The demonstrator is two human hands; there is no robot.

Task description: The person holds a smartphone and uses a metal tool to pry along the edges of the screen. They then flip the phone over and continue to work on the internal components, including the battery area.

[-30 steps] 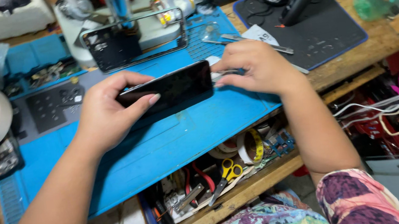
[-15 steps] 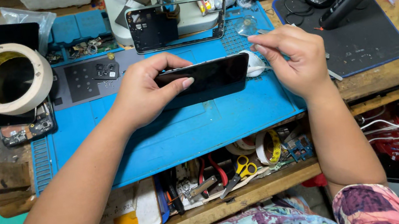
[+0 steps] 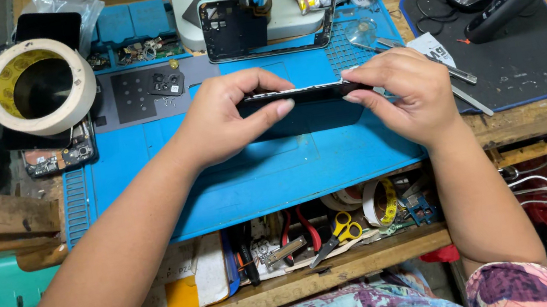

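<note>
Both hands hold a black phone screen panel (image 3: 304, 92) edge-up above the blue work mat (image 3: 275, 167). My left hand (image 3: 229, 117) grips its left end, thumb along the near face. My right hand (image 3: 400, 89) pinches its right end with the fingertips. The panel is seen almost side-on, so its face is hidden. Just behind it, a phone frame (image 3: 269, 22) with a black back sits at the foot of a microscope stand.
A large roll of masking tape (image 3: 39, 86) lies far left beside small phone parts (image 3: 60, 156). Tweezers (image 3: 417, 62) and a black mat (image 3: 516, 55) with a mouse and a black handheld tool are at right. The lower shelf holds scissors (image 3: 335, 234), pliers and tape rolls.
The panel has been tipped from lying flat in my hands to standing on edge. My right hand has shifted onto its right end. The view has moved left.
</note>
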